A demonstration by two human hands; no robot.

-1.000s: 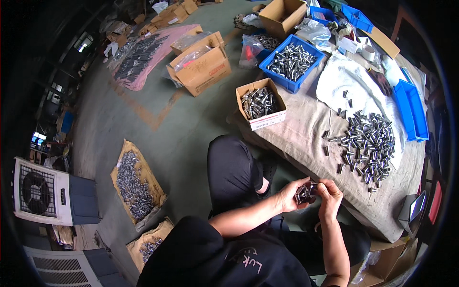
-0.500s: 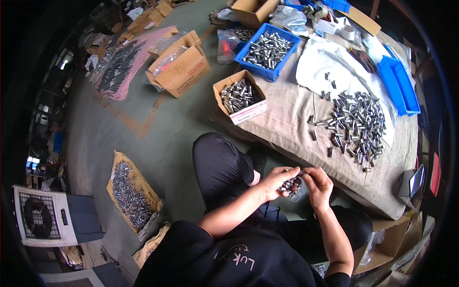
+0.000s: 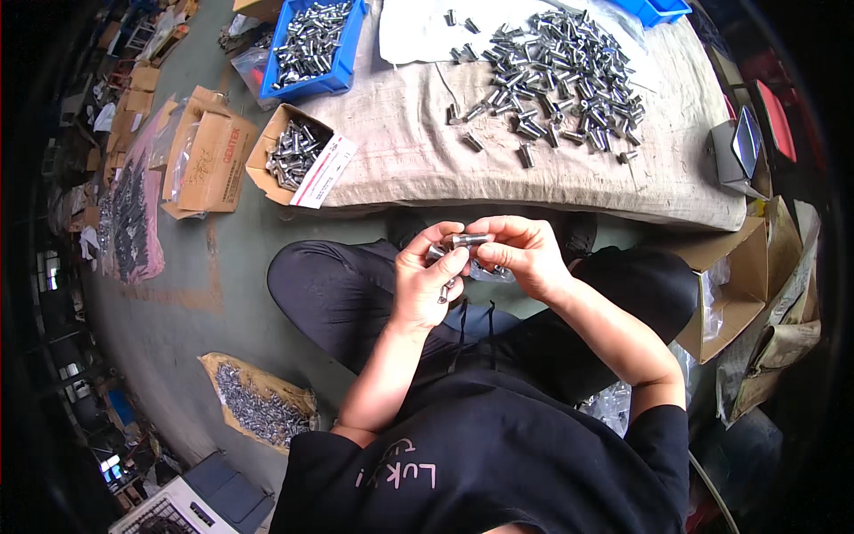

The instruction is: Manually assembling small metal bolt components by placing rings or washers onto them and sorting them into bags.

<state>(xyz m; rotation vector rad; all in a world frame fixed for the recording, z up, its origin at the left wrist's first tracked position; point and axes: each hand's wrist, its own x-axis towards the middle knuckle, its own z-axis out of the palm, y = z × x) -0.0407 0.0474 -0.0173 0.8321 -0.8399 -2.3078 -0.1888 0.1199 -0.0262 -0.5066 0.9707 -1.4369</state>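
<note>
Over my lap, my left hand (image 3: 427,278) is closed around several shiny metal bolts, some poking out below its fingers. One silver bolt (image 3: 469,240) lies level between the fingertips of both hands. My right hand (image 3: 527,254) pinches the right end of that bolt between thumb and fingers. Just under the hands a clear plastic bag (image 3: 491,273) shows in part; the fingers hide the rest. Across the cloth-covered table (image 3: 391,182) in front of me spreads a loose pile of similar bolts (image 3: 569,76).
At the table's left stand a small carton (image 3: 260,165) of bolts and a blue bin (image 3: 342,80), also full. Another blue tray (image 3: 654,11) sits at the far right. An open cardboard box (image 3: 743,294) stands to my right. Small metal parts lie on brown paper (image 3: 298,405) at lower left.
My view has turned, so the table now lies straight ahead. Both hands have shifted left and up in the picture, and the bolt between their fingertips now shows clearly.
</note>
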